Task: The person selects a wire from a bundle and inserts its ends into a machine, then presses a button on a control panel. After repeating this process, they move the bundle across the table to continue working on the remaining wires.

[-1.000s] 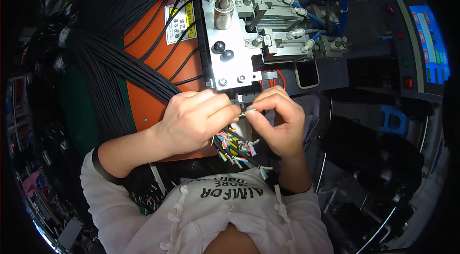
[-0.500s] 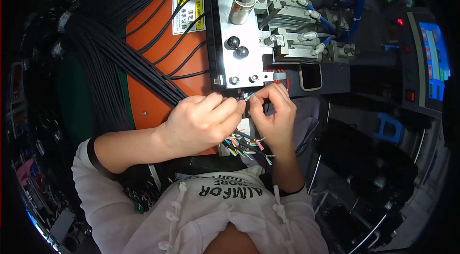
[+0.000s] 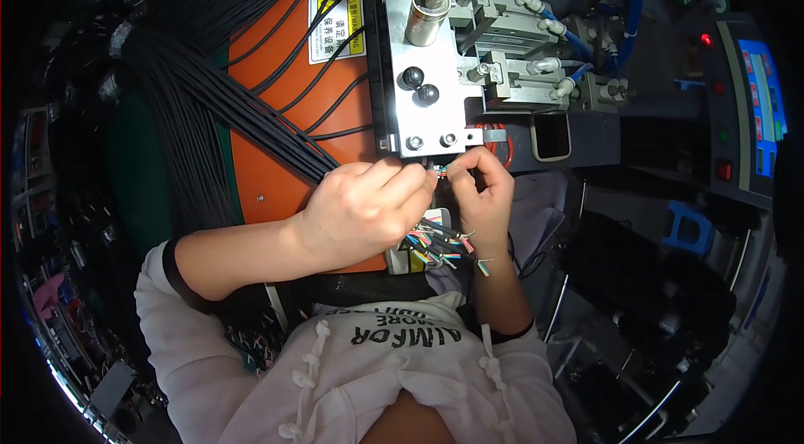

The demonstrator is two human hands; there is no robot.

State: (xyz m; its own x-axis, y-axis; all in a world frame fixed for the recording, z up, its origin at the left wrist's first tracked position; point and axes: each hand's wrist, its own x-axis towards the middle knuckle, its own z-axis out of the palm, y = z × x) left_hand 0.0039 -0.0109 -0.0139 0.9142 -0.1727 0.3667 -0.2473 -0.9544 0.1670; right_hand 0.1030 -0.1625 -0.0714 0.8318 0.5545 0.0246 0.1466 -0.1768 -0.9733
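Observation:
Below the front of a metal machine block [image 3: 423, 121], my two hands meet at the fine coloured wires [image 3: 441, 170] of a cable end. My left hand [image 3: 364, 205] is closed round a bundle of black cables [image 3: 280, 142] that runs in from the upper left. The stripped cable ends [image 3: 440, 245], showing several wire colours, stick out beneath that hand. My right hand [image 3: 484, 197] pinches the small wires with thumb and forefinger. The fingertips partly hide exactly which wire is between them.
Several thin black cables cross the orange machine surface [image 3: 251, 184] into the block's side. Pneumatic cylinders [image 3: 523, 80] with blue hoses stand to the right. A phone [image 3: 550, 138] lies beside them. Farther right are a control panel with a screen [image 3: 762, 109] and a blue stool [image 3: 688, 228].
The whole view has shifted slightly right and down. Between my fingertips more of the coloured wires show, red among them. Both hands stay at the block's front edge.

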